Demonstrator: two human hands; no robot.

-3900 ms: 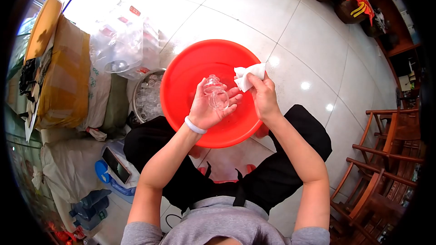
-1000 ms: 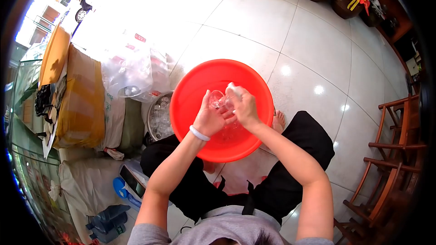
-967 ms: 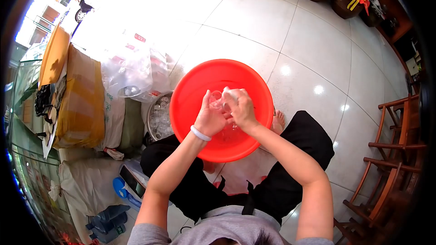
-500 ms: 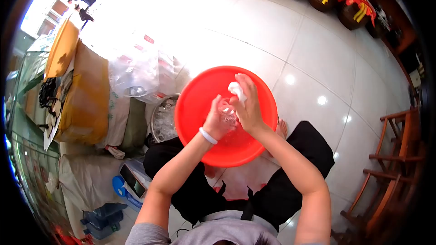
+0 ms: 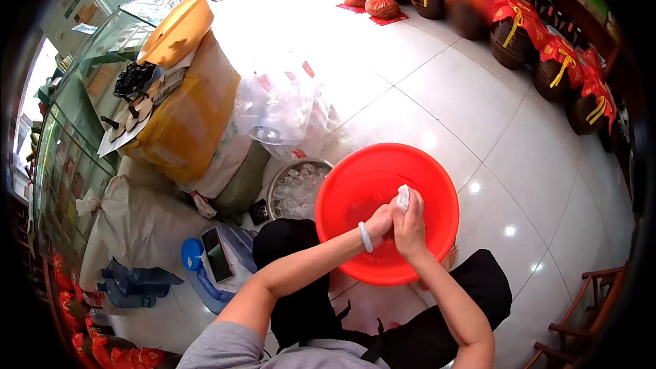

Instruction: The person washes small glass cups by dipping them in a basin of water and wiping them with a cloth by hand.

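Note:
Both hands meet over the right part of a red basin [image 5: 355, 164] on the tiled floor. My right hand [image 5: 408, 227] is closed around a white cloth [image 5: 403, 198], which pokes out above the fingers. My left hand [image 5: 380, 222], with a pale bracelet at its wrist, is pressed against the right one with its fingers curled. Whatever it holds is hidden; the clear glass piece seen earlier cannot be made out. Left of the basin, a round metal bowl [image 5: 272, 195] holds several small clear glass pieces [image 5: 301, 188].
Clear plastic bags [image 5: 280, 109] lie behind the bowl, beside a taped carton [image 5: 181, 123] topped by an orange basin [image 5: 179, 27]. A phone [image 5: 216, 254] rests at the lower left. Dark jars with red covers [image 5: 511, 34] line the back right; wooden chairs [image 5: 581, 301] stand at the right edge.
The view has swung left, so the basin sits further right and lower. My hands, apart half a second ago with the glass piece showing in the left, are now together, and the glass piece is out of sight.

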